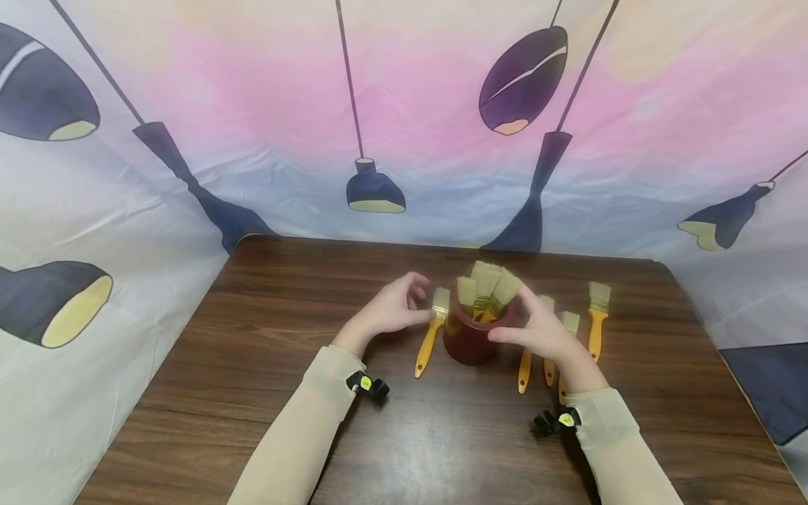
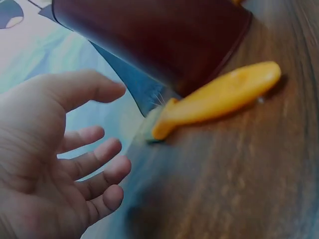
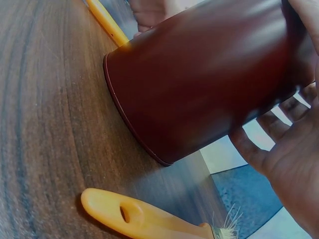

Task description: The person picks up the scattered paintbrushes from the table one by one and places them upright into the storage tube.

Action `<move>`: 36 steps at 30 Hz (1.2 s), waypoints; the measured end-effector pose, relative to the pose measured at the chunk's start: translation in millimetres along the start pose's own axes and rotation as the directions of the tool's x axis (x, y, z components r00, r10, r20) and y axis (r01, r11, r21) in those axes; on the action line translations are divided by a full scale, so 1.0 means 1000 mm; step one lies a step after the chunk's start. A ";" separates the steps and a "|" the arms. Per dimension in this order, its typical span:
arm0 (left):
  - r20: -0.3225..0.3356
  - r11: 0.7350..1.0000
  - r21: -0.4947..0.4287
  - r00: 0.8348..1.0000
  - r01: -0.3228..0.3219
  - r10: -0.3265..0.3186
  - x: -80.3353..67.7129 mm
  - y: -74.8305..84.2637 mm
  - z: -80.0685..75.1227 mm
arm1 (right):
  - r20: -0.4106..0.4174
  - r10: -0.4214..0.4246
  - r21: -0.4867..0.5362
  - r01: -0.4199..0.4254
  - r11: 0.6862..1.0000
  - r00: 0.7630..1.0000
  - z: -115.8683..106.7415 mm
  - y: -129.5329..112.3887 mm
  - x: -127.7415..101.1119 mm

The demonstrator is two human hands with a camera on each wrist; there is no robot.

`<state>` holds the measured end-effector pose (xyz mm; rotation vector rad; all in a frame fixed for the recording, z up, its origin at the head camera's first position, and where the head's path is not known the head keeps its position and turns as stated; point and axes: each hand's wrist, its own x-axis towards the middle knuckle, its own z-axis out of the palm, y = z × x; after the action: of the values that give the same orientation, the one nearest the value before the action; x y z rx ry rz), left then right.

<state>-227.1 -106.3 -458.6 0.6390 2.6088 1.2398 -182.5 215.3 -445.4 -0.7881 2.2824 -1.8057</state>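
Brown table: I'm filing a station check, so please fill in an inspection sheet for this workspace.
Surface: table with dark wood grain and a light sheen near its front.
Job's things: dark red cup holding brushes bristles up; one loose brush at its left; other loose brushes at its right, partly hidden.
Clutter: nothing seen.
Grippers: left hand beside the left brush, fingers apart, holding nothing; right hand holds the cup's right side.
Cables: nothing seen, apart from lamp cords pictured on the backdrop.
Surroundings: pink, blue and white backdrop with lamp pictures.
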 end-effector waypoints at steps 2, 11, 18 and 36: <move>0.030 1.000 0.013 0.999 -0.016 0.016 0.001 -0.004 0.002 | -0.001 -0.001 -0.002 0.000 1.000 1.000 0.000 0.000 0.000; 0.087 0.991 0.121 0.995 -0.053 0.043 0.000 -0.006 0.008 | 0.000 -0.003 0.014 0.003 1.000 1.000 0.001 0.000 0.001; 0.074 0.985 0.169 0.997 -0.037 0.025 -0.002 -0.008 0.001 | -0.006 0.002 0.000 -0.002 1.000 1.000 0.001 -0.002 0.001; -0.042 0.969 0.238 0.998 0.064 -0.055 -0.001 -0.016 -0.010 | -0.002 0.001 -0.018 -0.001 1.000 1.000 0.000 0.000 0.000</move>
<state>-234.1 -122.7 -464.8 0.5767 2.8106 0.9347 -182.5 215.2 -445.3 -0.7879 2.3031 -1.7883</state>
